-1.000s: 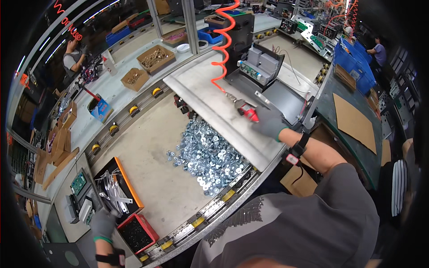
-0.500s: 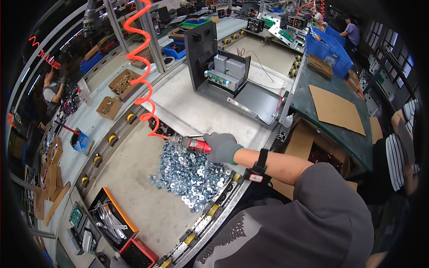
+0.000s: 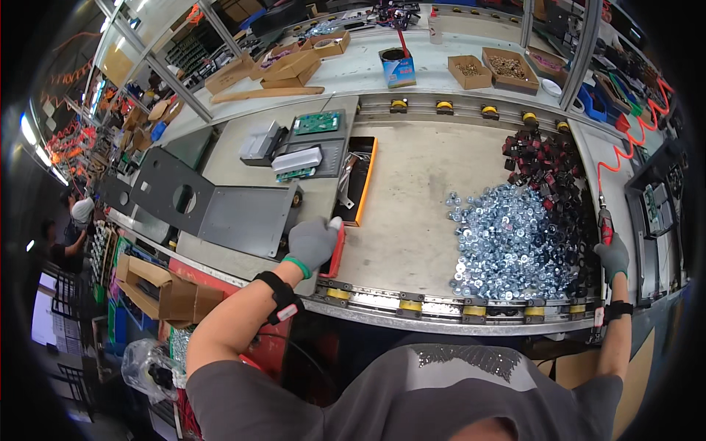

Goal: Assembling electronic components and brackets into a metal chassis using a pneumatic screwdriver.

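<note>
Since half a second ago our view has swung left: the pile of silver washers that sat under the right hand now lies left of it, and our left hand has come into view at the near desk edge.

Right hand, gloved grey, is clenched round a red-handled power screwdriver, held upright at the far right of the desk. An orange coiled hose runs up and away from the tool. Washers are just left of this hand, loose on the desk, not in any container. A heap of small black and red parts lies beyond the washers, touching their far edge.

Left hand, also gloved grey, grips the near end of a red tray; we can't tell what is in it. Just beyond that hand sits a black tray with orange rim holding long metal pieces. Left of the hand is a grey sheet-metal panel, and beyond it a green circuit board.

Far from both hands, on the back shelf: two open cardboard boxes of small brownish parts, and a blue carton with a dark round opening, contents unclear.
</note>
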Demonstrator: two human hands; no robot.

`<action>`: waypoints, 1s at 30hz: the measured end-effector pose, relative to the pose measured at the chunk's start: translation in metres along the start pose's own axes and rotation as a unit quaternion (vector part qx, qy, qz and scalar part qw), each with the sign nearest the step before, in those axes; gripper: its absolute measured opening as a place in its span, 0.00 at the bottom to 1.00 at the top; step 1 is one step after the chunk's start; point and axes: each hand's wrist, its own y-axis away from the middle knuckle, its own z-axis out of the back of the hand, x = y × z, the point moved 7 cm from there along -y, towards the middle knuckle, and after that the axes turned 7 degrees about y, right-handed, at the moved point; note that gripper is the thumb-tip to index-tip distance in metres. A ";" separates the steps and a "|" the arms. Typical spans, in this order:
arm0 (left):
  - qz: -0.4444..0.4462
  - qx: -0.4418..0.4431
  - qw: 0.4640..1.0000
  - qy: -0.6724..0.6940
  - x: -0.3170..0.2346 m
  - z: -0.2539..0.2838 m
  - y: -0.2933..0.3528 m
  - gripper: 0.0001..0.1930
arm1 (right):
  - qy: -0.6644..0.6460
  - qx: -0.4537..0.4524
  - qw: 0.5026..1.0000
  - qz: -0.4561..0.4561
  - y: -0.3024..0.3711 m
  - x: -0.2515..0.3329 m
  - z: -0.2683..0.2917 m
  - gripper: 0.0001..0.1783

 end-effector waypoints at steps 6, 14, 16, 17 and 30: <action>-0.060 0.073 0.995 0.044 -0.075 -0.018 0.024 0.25 | -0.374 0.154 0.913 0.064 0.033 0.090 0.008 0.19; -0.258 0.072 0.933 0.240 -0.204 -0.050 0.074 0.23 | -0.117 0.119 0.978 0.126 0.056 0.132 -0.004 0.30; -0.272 0.216 0.882 0.319 -0.247 -0.058 0.095 0.23 | -0.045 0.100 0.987 0.117 0.053 0.128 -0.006 0.31; -0.257 0.321 0.852 0.323 -0.270 -0.049 0.112 0.23 | -0.044 0.099 0.988 0.108 0.052 0.120 -0.008 0.31; -0.181 0.160 0.968 0.067 -0.143 0.020 0.127 0.23 | -0.224 0.080 0.942 0.237 0.082 0.136 0.045 0.35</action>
